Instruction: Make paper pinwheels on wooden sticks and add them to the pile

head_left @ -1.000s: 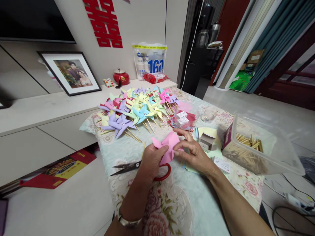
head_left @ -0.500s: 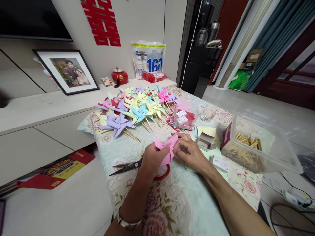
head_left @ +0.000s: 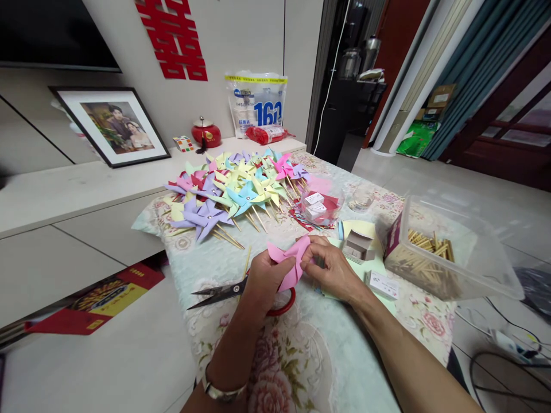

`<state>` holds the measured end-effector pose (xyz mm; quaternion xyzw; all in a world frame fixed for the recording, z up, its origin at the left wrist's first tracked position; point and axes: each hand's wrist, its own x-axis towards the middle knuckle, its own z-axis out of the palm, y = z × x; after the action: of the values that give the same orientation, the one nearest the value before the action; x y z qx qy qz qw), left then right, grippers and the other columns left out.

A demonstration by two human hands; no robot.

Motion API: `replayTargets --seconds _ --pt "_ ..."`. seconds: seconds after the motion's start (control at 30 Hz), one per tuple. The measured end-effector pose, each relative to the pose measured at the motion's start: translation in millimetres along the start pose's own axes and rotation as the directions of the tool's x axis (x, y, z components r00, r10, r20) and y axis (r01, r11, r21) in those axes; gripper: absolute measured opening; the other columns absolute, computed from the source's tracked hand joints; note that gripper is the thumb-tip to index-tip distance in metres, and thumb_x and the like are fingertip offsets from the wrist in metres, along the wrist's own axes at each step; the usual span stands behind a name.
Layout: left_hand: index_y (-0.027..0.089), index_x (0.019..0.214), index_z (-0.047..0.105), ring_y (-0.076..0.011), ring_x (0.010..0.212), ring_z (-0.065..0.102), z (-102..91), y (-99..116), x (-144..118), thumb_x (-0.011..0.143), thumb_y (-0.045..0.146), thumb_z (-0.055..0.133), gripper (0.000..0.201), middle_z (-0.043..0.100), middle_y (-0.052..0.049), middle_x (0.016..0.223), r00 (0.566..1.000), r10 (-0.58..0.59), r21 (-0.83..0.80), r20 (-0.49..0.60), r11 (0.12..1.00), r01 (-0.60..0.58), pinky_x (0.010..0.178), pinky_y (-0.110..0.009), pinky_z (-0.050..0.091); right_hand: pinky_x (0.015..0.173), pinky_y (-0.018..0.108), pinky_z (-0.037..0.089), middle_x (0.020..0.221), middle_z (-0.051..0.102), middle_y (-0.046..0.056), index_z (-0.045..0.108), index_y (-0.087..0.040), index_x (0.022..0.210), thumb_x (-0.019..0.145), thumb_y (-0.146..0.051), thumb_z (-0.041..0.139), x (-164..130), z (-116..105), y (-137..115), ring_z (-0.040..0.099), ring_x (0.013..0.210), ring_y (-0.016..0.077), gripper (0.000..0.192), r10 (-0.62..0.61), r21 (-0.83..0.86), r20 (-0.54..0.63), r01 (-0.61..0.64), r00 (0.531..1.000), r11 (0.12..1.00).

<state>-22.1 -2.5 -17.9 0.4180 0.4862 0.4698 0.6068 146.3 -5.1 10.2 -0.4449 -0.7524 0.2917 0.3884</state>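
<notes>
A pink paper pinwheel [head_left: 293, 274], its blades folded in toward the middle, is held up between both hands over the table. My left hand [head_left: 266, 278] grips its left side with the thumb pressed on the paper. On the right side, my right hand [head_left: 329, 265] pinches the paper near the centre between thumb and fingers. Scissors [head_left: 236, 288] with red handles lie spread beneath my left hand, partly covered by it. A thin wooden stick [head_left: 247, 260] rests beside them. Beyond my hands lies a heap of finished paper pinwheels [head_left: 245, 197] on sticks.
At right stands a clear plastic box [head_left: 467, 278] of wooden sticks. An opened small carton [head_left: 358, 246] and a white box [head_left: 382, 285] sit on pale green paper. A clear round container [head_left: 322, 207] holds small boxes. A flowered cloth [head_left: 344, 350] covers the table.
The view has shifted slightly. Both hands keep nearly the same hold on the pink pinwheel, with no other clear change.
</notes>
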Motion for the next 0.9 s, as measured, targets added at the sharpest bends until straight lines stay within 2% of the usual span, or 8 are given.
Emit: replayTargets --seconds 0.23,0.73,0.83,0.9 --pt "0.013 0.07 0.066 -0.0097 0.052 0.048 -0.3 -2.8 -0.4 0.066 0.034 0.077 0.024 0.061 0.002 0.059 1.0 0.0 -0.02 0.018 1.0 0.0 0.051 -0.022 0.035 0.075 0.031 0.041 0.079 0.056 0.0 0.056 -0.02 0.066 0.076 -0.008 0.057 -0.5 0.4 1.4 0.053 0.08 0.0175 0.016 0.034 0.046 0.011 -0.035 0.999 0.998" --pt "0.013 0.071 0.069 -0.0124 0.054 0.05 1.6 -1.0 0.1 0.06 0.033 0.079 0.025 0.064 0.0 0.061 0.999 -0.01 0.038 -0.034 0.999 0.011 0.052 -0.024 0.036 0.068 0.027 0.041 0.076 0.055 -0.001 0.059 -0.019 0.068 0.079 -0.012 0.061 -1.5 1.6 1.5 0.053 0.073 0.0147 0.014 0.067 0.061 0.026 -0.069 0.997 0.996" --pt "0.012 0.07 0.069 -0.0119 0.053 0.049 2.8 4.7 -1.6 0.06 0.034 0.078 0.026 0.062 0.001 0.059 0.999 -0.01 0.034 -0.038 0.999 0.011 0.052 -0.024 0.036 0.073 0.03 0.043 0.079 0.059 0.0 0.064 -0.019 0.07 0.08 -0.016 0.064 -1.1 -2.8 -2.5 0.056 0.077 0.0161 0.01 0.089 0.082 0.028 -0.091 0.996 0.992" --pt "0.012 0.068 0.068 -0.0108 0.051 0.047 3.5 11.1 -3.6 0.06 0.034 0.078 0.026 0.061 0.001 0.057 0.999 -0.022 0.036 -0.048 0.999 0.024 0.05 -0.023 0.034 0.084 0.034 0.044 0.091 0.065 0.004 0.067 -0.019 0.072 0.081 -0.022 0.068 -0.8 -8.7 -3.1 0.06 0.092 0.0198 0.009 0.116 0.115 0.01 -0.117 0.993 0.986"
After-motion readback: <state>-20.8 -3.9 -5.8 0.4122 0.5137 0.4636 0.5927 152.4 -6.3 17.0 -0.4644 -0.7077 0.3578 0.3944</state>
